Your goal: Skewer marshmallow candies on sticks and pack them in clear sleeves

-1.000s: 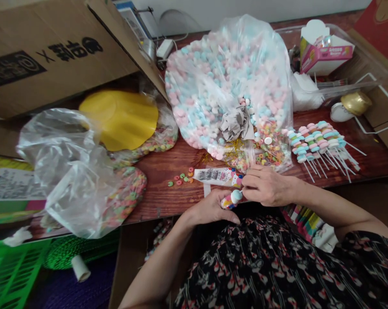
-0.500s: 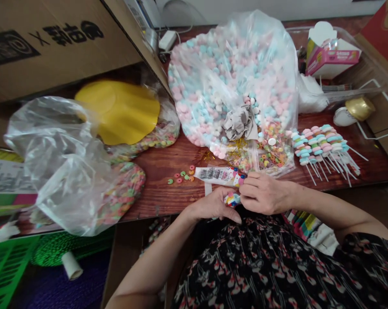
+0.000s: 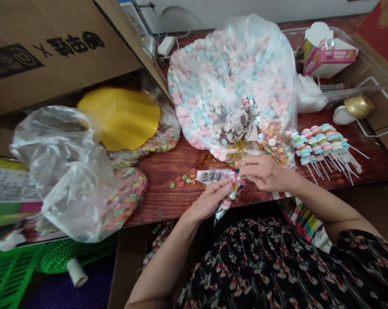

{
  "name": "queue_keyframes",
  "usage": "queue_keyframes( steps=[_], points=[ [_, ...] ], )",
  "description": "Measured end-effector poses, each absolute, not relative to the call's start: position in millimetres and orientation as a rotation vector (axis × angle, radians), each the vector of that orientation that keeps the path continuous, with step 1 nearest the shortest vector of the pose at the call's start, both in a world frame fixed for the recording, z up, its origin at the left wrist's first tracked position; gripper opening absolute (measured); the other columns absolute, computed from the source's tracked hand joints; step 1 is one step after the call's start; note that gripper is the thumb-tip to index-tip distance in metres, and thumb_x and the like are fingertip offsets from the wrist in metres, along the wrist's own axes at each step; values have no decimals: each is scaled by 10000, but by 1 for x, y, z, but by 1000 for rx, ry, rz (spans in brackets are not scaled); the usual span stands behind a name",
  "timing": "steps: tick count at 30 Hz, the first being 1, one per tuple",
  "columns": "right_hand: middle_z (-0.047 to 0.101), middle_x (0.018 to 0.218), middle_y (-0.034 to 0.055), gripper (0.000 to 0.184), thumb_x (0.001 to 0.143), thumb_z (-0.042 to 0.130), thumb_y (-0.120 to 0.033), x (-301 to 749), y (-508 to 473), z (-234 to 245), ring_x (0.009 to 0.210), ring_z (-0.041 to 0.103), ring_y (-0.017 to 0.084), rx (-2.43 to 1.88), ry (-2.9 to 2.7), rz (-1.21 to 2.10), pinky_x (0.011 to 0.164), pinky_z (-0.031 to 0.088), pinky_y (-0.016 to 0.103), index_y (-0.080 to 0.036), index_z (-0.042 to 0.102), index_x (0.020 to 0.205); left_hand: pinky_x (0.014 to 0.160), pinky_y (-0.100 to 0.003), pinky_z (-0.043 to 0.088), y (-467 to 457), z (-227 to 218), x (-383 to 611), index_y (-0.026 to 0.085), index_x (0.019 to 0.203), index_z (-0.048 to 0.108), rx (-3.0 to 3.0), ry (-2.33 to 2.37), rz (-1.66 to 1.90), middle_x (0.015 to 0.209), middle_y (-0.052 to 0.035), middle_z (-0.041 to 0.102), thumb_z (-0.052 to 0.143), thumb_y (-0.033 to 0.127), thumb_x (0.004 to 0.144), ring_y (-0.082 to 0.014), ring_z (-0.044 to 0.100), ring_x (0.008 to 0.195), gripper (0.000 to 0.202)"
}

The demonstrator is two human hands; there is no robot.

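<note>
At the tabletop's (image 3: pixel 163 201) front edge, the left hand (image 3: pixel 209 199) is closed around a wrapped candy stick (image 3: pixel 225 203); the right hand (image 3: pixel 263 172) pinches its colorful end.

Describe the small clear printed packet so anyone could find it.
On the reddish-brown wooden table, find the huge clear plastic bag of pastel candies. Nearer you, the bare left hand holds the small clear packet with colourful printing. Unlike the white printed wrapper lying beyond it, this packet shows pastel pieces inside.
</note>
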State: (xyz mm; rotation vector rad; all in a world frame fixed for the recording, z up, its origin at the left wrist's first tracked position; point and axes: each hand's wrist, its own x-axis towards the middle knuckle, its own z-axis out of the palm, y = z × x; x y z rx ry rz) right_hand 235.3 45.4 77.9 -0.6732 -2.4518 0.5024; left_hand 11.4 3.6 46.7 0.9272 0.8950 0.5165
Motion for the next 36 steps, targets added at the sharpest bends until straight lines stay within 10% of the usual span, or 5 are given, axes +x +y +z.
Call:
queue_keyframes(
  steps=[8, 14, 18, 25, 36],
  points=[
    [559, 784, 41, 186, 864, 413, -50, 212, 46, 76, 724, 491, 131, -626, -2390, 580, 654, 402, 255, -145, 573, 850, 306, -150, 233, 1, 31, 30, 127, 733, 672, 806, 1069, 867, 463, 52, 482, 780, 412, 687, -34, 346, 335, 308],
    [579, 989, 41, 244, 881, 574, -243, 197, 36, 63, 675, 499, 95, -931, -1658, 841, 600, 431, 233, -198, 559, 1121, 312, -146, 307, 7, 40, 36, 158, 796, 713, 727, 1083, 1349, 623, 26, 542, 780, 356, 712, -43, 439, 416, 226],
    [569, 770, -3, 90, 824, 664, -275, 182, 25, 49, 671, 499, 109, -958, -1592, 974, 620, 428, 246, -191, 649, 851, 421, -154, 423, 7, 44, 43, 167, 794, 731, 820, 1031, 1477, 818, -5, 598, 762, 334, 749, -43, 524, 539, 175],
    [578, 802, 11, 100, 860, 610, -216, 173, 26, 41, 735, 562, 117, -846, -1557, 950, 660, 469, 255, -208, 707, 884, 874, -279, 505, -7, 23, 39, 212, 994, 748, 740, 1002, 1388, 971, -39, 716, 740, 370, 776, -156, 642, 908, 270],
    [642, 770, 33, 125, 858, 578, -204, 172, 27, 39, 719, 562, 148, -734, -1707, 514, 688, 468, 330, -225, 689, 804, 695, -242, 487, 3, 40, 19, 155, 860, 745, 620, 802, 985, 737, -29, 690, 803, 327, 694, -128, 612, 677, 247]
  ],
)
